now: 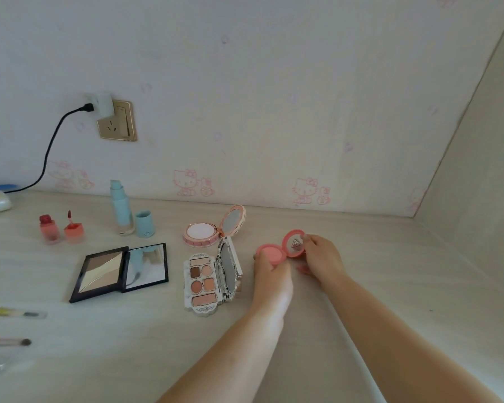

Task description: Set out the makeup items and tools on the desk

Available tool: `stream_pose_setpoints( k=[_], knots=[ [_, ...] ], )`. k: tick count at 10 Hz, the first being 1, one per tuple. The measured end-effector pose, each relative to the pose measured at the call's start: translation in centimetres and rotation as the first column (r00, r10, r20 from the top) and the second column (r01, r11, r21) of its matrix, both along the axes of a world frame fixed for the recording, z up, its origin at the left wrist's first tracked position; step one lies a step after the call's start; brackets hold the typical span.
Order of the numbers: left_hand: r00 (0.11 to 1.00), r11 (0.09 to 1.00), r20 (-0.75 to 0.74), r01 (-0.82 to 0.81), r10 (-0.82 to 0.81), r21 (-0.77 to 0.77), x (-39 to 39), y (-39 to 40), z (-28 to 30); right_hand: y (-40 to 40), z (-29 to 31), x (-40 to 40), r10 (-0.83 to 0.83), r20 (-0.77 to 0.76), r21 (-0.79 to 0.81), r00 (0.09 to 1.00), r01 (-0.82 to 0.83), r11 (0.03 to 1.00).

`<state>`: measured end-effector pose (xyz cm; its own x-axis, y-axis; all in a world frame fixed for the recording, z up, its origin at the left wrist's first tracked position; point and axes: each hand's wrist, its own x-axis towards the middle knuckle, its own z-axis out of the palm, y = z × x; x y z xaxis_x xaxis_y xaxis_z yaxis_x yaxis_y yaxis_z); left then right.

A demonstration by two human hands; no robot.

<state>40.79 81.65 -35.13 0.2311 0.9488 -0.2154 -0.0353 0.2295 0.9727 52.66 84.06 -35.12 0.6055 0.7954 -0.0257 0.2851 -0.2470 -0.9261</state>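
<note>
Desk point(361, 286) — pale wood grain, runs to a wall papered with pink cartoon cats. Wall socket point(117, 121) at far left, black cable plugged in.

Contour palette point(120, 271), black case, lies open at near left, mirror lid flat to the right. Eyeshadow palette point(207, 282), white ornate case, open just right of it, its mirror lid tilted up. Powder compact point(213, 228), pink and round, open farther back, lid upright. Blue pump bottle point(120, 209) stands far left, its blue cap point(144, 223) just beside it. Lip tint bottle point(48, 228) and its applicator cap point(74, 229) stand left of that, wand pointing up.

Blush compact point(281, 248) — small, coral, open — sits on the desk right of the palettes. Left hand point(269, 267) grips its base with curled fingers. Right hand point(320, 257) pinches the raised lid at its right edge.

Brushes point(9, 341) lie blurred at the near left edge.
</note>
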Motion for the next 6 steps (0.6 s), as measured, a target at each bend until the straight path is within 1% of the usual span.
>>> stream_pose_setpoints(
  k=[1,2,3,4,5,6],
  knots=[
    [1.0,1.0,0.013,0.0,0.0,-0.018,0.1,0.4,-0.7,-0.2,-0.1,-0.2,-0.013,0.055,0.012,0.998,0.012,1.0],
    [0.999,1.0,-0.03,0.012,-0.012,-0.005,-0.2,0.1,-0.6,-0.8,0.2,-0.6,-0.065,0.027,0.02,0.998,0.064,0.998],
    [0.994,0.995,-0.092,0.068,-0.06,0.078,-1.2,-1.4,0.5,-2.1,0.2,-1.0,-0.118,-0.01,0.071,0.993,0.118,0.99],
    [0.965,0.968,-0.195,0.206,-0.177,0.141,-3.1,-3.5,1.4,-4.2,0.3,-1.3,-0.13,-0.085,0.136,0.988,0.141,0.981],
    [0.943,0.924,-0.215,0.303,-0.255,0.233,-6.5,-6.0,2.3,-7.2,0.2,-1.5,-0.07,-0.174,0.167,0.982,0.1,0.981],
    [0.949,0.924,-0.167,0.303,-0.269,0.234,-9.5,-7.4,2.8,-10.0,0.5,-1.5,-0.034,-0.207,0.209,0.978,0.078,0.975]
  ],
)
